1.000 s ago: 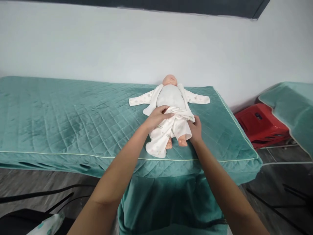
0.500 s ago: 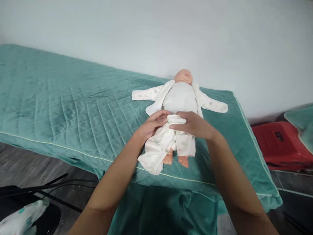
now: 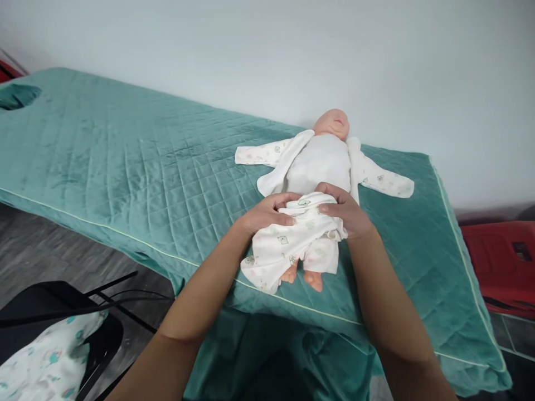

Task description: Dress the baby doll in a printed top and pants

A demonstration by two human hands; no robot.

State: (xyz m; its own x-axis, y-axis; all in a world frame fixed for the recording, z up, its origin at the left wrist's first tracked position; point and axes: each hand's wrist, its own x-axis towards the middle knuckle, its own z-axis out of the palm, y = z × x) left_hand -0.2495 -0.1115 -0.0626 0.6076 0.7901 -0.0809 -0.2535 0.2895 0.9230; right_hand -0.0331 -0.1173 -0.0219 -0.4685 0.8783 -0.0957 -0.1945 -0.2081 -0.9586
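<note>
A baby doll (image 3: 321, 161) lies on its back on the green quilted bed, its head toward the wall. It wears a white printed top (image 3: 387, 177), spread open at the front with both sleeves stretched sideways. White printed baby pants (image 3: 288, 242) are bunched over its hips and legs; one leg of cloth trails to the left, and both doll feet (image 3: 312, 279) stick out below. My left hand (image 3: 273, 214) is closed on the left side of the bunched upper edge. On the right side, my right hand (image 3: 346, 214) pinches the same edge, thumb on top.
The green bed (image 3: 137, 167) runs along a pale wall (image 3: 267, 55), its near edge just past the doll's feet. At lower left stands a black chair (image 3: 54, 298) with a white printed cloth (image 3: 45, 356) on it. A red object (image 3: 499, 262) stands beyond the right end.
The upper edge of the pants is spread wider, and my hands are farther apart, the right one moved rightward. The whole view has shifted, showing more of the bed's left end.
</note>
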